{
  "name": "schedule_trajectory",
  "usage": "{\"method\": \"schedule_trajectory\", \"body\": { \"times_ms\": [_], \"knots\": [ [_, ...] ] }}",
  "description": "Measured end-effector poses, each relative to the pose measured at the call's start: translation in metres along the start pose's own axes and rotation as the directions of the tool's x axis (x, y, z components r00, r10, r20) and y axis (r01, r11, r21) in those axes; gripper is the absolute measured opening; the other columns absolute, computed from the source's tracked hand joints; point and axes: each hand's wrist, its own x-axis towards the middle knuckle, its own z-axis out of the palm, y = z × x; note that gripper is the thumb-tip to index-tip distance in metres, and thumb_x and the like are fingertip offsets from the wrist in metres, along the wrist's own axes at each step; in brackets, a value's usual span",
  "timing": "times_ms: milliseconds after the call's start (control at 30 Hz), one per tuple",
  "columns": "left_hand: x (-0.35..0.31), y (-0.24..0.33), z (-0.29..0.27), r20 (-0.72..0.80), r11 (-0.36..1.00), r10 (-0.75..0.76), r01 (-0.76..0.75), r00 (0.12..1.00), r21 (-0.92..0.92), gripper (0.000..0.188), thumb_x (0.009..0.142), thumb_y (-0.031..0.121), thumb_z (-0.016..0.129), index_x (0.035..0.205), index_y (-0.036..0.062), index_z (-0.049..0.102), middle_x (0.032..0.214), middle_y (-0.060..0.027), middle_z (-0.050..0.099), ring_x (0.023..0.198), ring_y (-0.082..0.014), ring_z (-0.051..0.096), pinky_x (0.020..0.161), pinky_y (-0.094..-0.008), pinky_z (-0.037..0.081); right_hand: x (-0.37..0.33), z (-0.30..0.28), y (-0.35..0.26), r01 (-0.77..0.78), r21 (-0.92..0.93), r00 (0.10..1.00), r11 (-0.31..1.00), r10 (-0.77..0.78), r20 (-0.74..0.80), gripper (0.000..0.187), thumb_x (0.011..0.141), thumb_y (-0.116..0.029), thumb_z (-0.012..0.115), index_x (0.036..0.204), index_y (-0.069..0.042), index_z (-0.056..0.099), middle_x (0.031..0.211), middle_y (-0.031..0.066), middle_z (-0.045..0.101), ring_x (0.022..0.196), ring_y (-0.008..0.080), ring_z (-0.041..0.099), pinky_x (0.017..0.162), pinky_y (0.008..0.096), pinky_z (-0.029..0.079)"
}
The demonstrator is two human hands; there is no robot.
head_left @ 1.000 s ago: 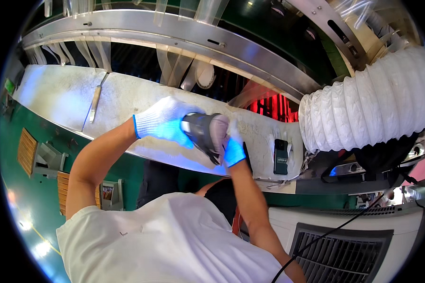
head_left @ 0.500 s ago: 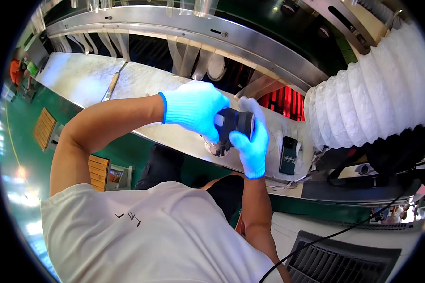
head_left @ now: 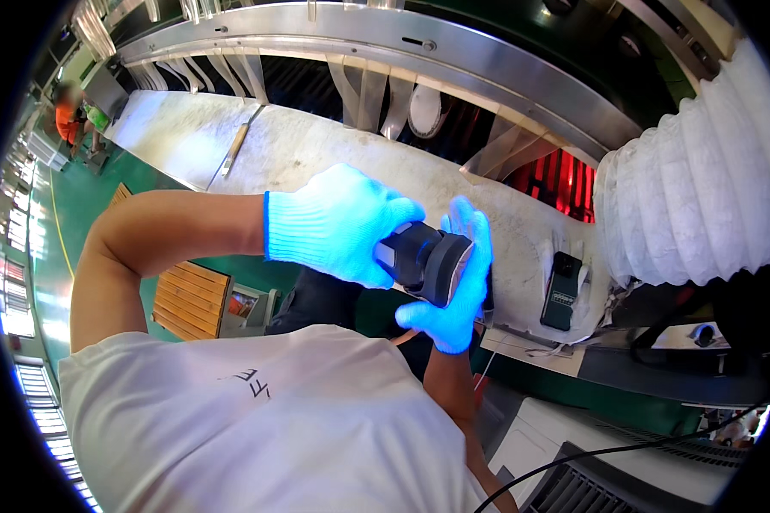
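Note:
In my gloved left hand (head_left: pixel 342 227) is a dark shoe (head_left: pixel 415 256), its black rounded end with a grey edge turned to the right. The fingers wrap its left side, and the glove hides much of that part. My gloved right hand (head_left: pixel 464 291) lies against the right end of the shoe with fingers stretched up and the thumb spread away below. Another dark piece shows beside the right wrist; I cannot make out what it is. Both hands are over the near edge of the pale worktop (head_left: pixel 316 154).
Beyond the worktop runs a machine with a metal rail (head_left: pixel 351 43), clear hanging strips and a red-lit opening (head_left: pixel 565 181). A white oval piece (head_left: pixel 425 111) lies inside. A wooden-handled tool (head_left: pixel 238 147), a phone (head_left: pixel 562 291) and a white ribbed duct (head_left: pixel 689 175) are nearby.
My view has shifted, so the worktop sits further right. The shoe has turned, showing its rounded end more. My right thumb has come away from it and the right fingers have straightened.

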Motion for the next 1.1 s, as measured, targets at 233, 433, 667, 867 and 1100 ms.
{"method": "schedule_trajectory", "body": {
  "times_ms": [233, 433, 667, 867, 1100],
  "knots": [
    [-0.006, -0.021, 0.001, -0.093, 0.996, 0.037, -0.044, 0.995, -0.075, 0.077, 0.072, 0.045, 0.099, 0.132, 0.0058, 0.073, 0.103, -0.0141, 0.082, 0.088, -0.0377, 0.082, 0.077, -0.0469, 0.066, 0.012, 0.020, 0.030, 0.182, 0.054, 0.952, 0.982, -0.162, -0.258, 0.044, 0.114, -0.029, 0.060, 0.148, -0.002, 0.061, 0.137, 0.0221, 0.073, 0.127, 0.0381, 0.073, 0.113, 0.0529, 0.059],
    [-0.002, -0.027, 0.006, -0.112, 0.998, 0.033, -0.039, 0.993, -0.051, 0.082, 0.075, 0.050, 0.100, 0.136, 0.0050, 0.070, 0.108, -0.0149, 0.082, 0.089, -0.0372, 0.082, 0.074, -0.0440, 0.067, 0.025, 0.013, 0.021, -0.079, 0.037, 0.988, 0.996, 0.084, -0.129, 0.103, 0.074, -0.067, 0.083, 0.145, 0.004, 0.062, 0.138, 0.0215, 0.072, 0.126, 0.0333, 0.070, 0.113, 0.0489, 0.056],
    [0.013, -0.037, 0.004, -0.131, 0.989, 0.045, -0.063, 0.990, -0.137, 0.082, 0.075, 0.048, 0.101, 0.136, 0.0034, 0.068, 0.105, -0.0139, 0.081, 0.085, -0.0376, 0.081, 0.071, -0.0447, 0.067, 0.028, -0.007, 0.032, -0.268, 0.094, 0.962, 0.959, 0.273, -0.035, 0.137, 0.054, -0.082, 0.102, 0.148, 0.007, 0.059, 0.140, 0.0196, 0.069, 0.127, 0.0300, 0.067, 0.113, 0.0465, 0.053],
    [0.027, -0.025, 0.001, -0.141, 0.994, 0.068, -0.080, 0.988, -0.077, 0.074, 0.076, 0.043, 0.098, 0.132, 0.0030, 0.071, 0.101, -0.0155, 0.080, 0.083, -0.0390, 0.080, 0.071, -0.0458, 0.067, 0.034, -0.003, 0.023, -0.212, 0.152, 0.967, 0.965, 0.230, -0.109, 0.132, 0.060, -0.072, 0.106, 0.152, 0.007, 0.055, 0.146, 0.0196, 0.065, 0.133, 0.0305, 0.064, 0.117, 0.0462, 0.050],
    [0.051, -0.001, -0.018, 0.055, 0.996, 0.013, -0.008, 0.998, -0.087, 0.056, 0.083, 0.049, 0.091, 0.116, 0.0066, 0.078, 0.095, -0.0184, 0.080, 0.080, -0.0411, 0.080, 0.072, -0.0492, 0.067, 0.048, -0.011, -0.013, -0.169, 0.232, 0.981, 0.958, 0.187, -0.057, 0.117, 0.096, -0.082, 0.070, 0.171, 0.004, 0.041, 0.168, 0.0222, 0.053, 0.158, 0.0348, 0.050, 0.135, 0.0509, 0.037]
  ]
}}
